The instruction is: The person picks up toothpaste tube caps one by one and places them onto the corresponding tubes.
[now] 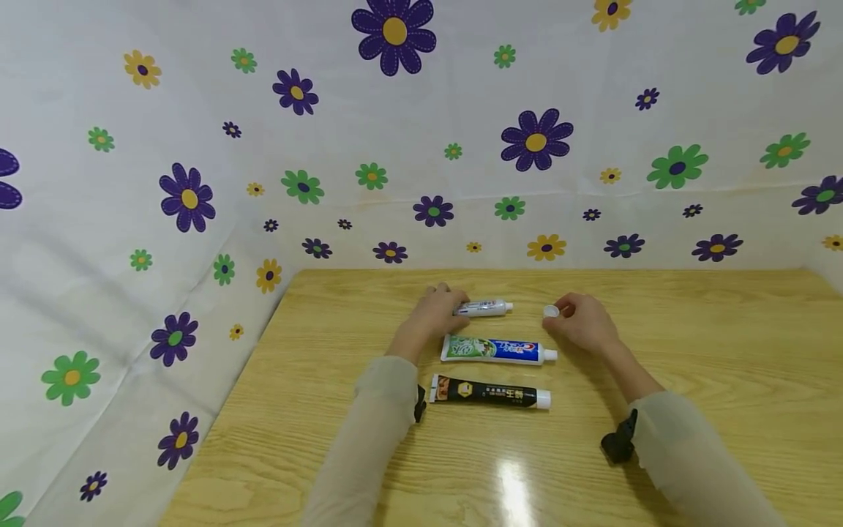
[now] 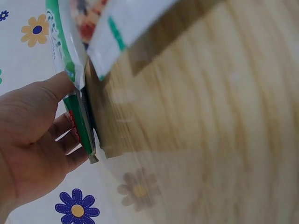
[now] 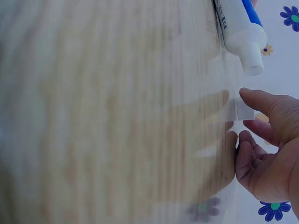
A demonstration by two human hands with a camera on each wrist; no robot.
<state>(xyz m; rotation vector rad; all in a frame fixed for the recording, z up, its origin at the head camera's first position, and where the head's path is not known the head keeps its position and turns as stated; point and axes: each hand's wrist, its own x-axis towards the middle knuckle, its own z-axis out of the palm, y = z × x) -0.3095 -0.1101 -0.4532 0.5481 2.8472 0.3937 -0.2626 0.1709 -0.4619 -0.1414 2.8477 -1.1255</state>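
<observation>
My left hand [image 1: 436,311] grips the tail end of the farthest toothpaste tube [image 1: 485,308], a small whitish one lying with its narrow nozzle to the right. In the left wrist view, the thumb and fingers lie on either side of this tube's green end [image 2: 80,123]. To the right of the nozzle and apart from it, my right hand [image 1: 584,322] pinches a round white cap [image 1: 551,312] between thumb and index finger. The cap [image 3: 245,110] stands at the tabletop in the right wrist view. A green and blue toothpaste tube [image 1: 494,350] lies just nearer than both hands.
Nearest of the row is a black toothpaste tube [image 1: 490,392] with a white cap, parallel to the others. The wooden table [image 1: 718,344] is glossy. A white cloth with flower prints [image 1: 428,172] hangs behind the table and along its left side.
</observation>
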